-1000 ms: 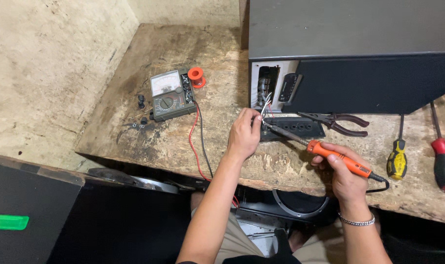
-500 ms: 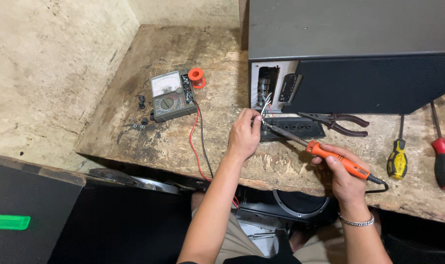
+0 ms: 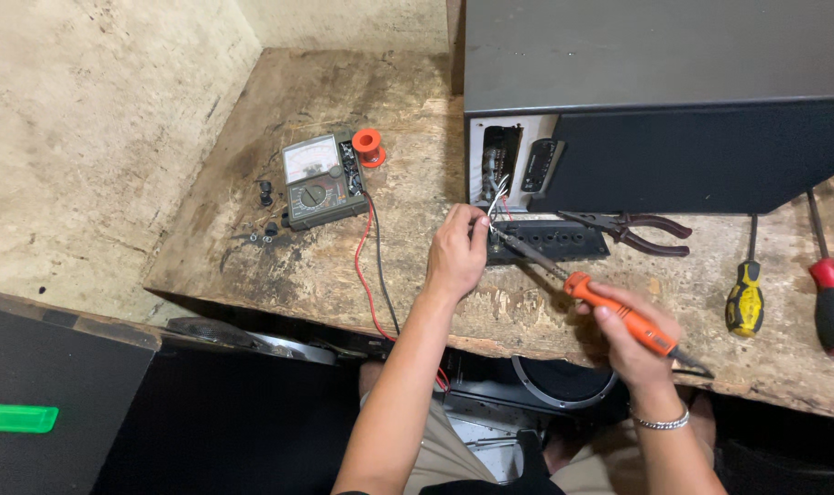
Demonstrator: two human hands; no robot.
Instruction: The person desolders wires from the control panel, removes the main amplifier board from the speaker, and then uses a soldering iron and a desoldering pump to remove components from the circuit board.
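My right hand [image 3: 632, 335] grips the orange handle of a soldering iron [image 3: 586, 291], its metal tip pointing up-left to a bundle of thin wires [image 3: 497, 197]. Those wires come out of an opening in the large black box [image 3: 655, 101]. My left hand [image 3: 458, 252] pinches the wires right where the tip meets them. A small black panel [image 3: 563, 240] with round holes lies on the bench under the iron's shaft.
An analog multimeter [image 3: 323, 181] with red and black leads sits to the left, an orange solder spool [image 3: 368, 144] beside it. Red-handled pliers [image 3: 641, 229], a yellow screwdriver [image 3: 745, 298] and a red screwdriver [image 3: 833, 298] lie at the right on the worn wooden bench [image 3: 343, 266].
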